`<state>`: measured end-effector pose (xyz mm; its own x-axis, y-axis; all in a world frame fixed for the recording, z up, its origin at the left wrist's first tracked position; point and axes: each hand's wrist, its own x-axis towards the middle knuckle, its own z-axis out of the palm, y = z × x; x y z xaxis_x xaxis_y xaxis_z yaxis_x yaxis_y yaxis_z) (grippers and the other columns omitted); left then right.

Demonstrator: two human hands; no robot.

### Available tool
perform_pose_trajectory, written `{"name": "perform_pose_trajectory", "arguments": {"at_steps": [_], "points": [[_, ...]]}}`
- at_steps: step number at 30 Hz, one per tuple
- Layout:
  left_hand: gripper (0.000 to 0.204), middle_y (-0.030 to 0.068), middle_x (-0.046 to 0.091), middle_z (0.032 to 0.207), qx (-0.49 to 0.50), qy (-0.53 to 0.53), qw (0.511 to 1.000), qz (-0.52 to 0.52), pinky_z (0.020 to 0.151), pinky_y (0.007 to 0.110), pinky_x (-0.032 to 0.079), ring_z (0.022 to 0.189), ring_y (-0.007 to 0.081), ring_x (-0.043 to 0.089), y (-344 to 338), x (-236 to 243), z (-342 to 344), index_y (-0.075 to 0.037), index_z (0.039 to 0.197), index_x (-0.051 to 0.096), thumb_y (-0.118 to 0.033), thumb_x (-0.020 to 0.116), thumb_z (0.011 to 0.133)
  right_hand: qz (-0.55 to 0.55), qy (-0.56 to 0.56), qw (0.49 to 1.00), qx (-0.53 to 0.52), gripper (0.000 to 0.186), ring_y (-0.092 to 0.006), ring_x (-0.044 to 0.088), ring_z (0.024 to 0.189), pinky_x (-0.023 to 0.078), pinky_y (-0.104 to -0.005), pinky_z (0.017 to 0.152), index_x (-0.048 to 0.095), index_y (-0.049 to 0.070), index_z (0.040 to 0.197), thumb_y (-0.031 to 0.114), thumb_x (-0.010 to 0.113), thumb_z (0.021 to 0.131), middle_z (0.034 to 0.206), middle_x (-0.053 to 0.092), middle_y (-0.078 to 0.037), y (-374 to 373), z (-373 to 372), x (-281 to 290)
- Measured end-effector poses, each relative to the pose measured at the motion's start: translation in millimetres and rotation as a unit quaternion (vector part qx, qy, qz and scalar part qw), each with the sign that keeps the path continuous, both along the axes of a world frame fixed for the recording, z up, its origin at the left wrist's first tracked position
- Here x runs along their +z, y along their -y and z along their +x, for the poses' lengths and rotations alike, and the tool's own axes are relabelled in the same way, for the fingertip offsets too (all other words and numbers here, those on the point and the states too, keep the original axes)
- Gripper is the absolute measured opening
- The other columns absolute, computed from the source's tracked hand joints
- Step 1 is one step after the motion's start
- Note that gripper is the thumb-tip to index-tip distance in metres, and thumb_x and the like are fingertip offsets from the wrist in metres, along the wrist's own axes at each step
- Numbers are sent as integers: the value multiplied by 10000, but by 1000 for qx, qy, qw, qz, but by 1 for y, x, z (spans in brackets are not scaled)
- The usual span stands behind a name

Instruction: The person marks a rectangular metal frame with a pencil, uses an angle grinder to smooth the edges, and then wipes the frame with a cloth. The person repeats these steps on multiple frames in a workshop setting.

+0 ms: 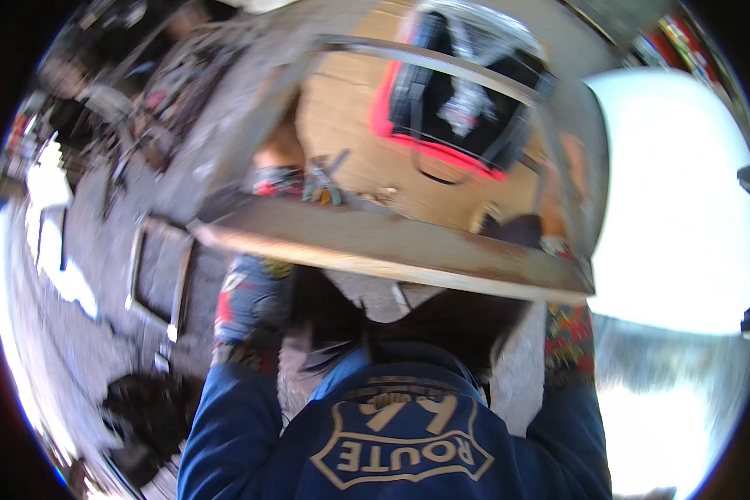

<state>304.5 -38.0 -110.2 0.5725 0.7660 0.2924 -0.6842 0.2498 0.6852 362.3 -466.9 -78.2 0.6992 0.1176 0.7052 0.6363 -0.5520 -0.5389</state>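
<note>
A large four-sided metal frame (392,243), rusty brown and grey, is held up in front of me, its broad bar nearest my body. My left hand (282,148) is closed on the frame's left side bar, the fingers partly hidden behind it. On the opposite side, my right hand (552,208) grips the right bar; motion blurs its fingers. Patterned red and grey coverings reach from both wrists to my blue sleeves. Through the frame's opening show pliers (322,185) and a black and red bag (458,108) with clear plastic on it.
Cardboard (342,100) lies under the bag and pliers. A smaller rectangular metal frame (133,267) rests on the floor at left. Scrap metal (154,108) is heaped at far left. A large white panel (675,192) stands close on my right. A dark bundle (146,417) lies near left.
</note>
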Motion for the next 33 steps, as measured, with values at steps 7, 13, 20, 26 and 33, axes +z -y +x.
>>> {"name": "perform_pose_trajectory", "arguments": {"at_steps": [7, 13, 20, 26, 33], "points": [[590, 220, 579, 1383, -47, 3, 999, -10, 1105, 454, 453, 1277, 368, 563, 5, 16, -6, 46, 1354, 566, -424, 536, 998, 40, -1, 996, 78, 575, -312, 501, 1367, 406, -410, 1113, 526, 50, 1452, 263, 653, 932, 1464, 532, -182, 3, 5, -2], [542, 218, 564, 1400, -80, -32, 991, -106, 1108, 432, 435, 1288, 371, 554, 13, 16, -7, 57, 1392, 531, -323, 527, 1006, 4, 0, 994, 105, 630, -331, 463, 1398, 417, -380, 1110, 445, 117, 1524, 159, 636, 925, 1526, 467, -178, 3, -15, 17], [571, 223, 565, 1399, -80, -19, 992, -92, 1143, 436, 400, 1305, 368, 544, 14, 22, -9, 54, 1402, 524, -360, 508, 1010, 1, 14, 997, 80, 760, -347, 418, 1429, 397, -384, 1127, 305, 44, 1565, 115, 668, 901, 1546, 413, -222, 4, -23, 17], [615, 221, 580, 1384, -102, 9, 992, -77, 1147, 433, 393, 1318, 355, 536, 13, 22, -11, 46, 1411, 517, -417, 491, 1008, -8, 12, 997, 81, 913, -361, 392, 1439, 381, -420, 1136, 111, -2, 1591, 223, 684, 917, 1542, 372, -289, 4, -25, 9], [647, 204, 582, 1392, -98, 31, 992, -77, 1132, 432, 409, 1298, 351, 553, 10, 20, -8, 33, 1416, 519, -456, 503, 994, -25, 49, 995, 78, 938, -345, 405, 1426, 403, -404, 1118, 113, -8, 1590, 152, 718, 891, 1567, 319, -297, 4, -25, 8]]}}
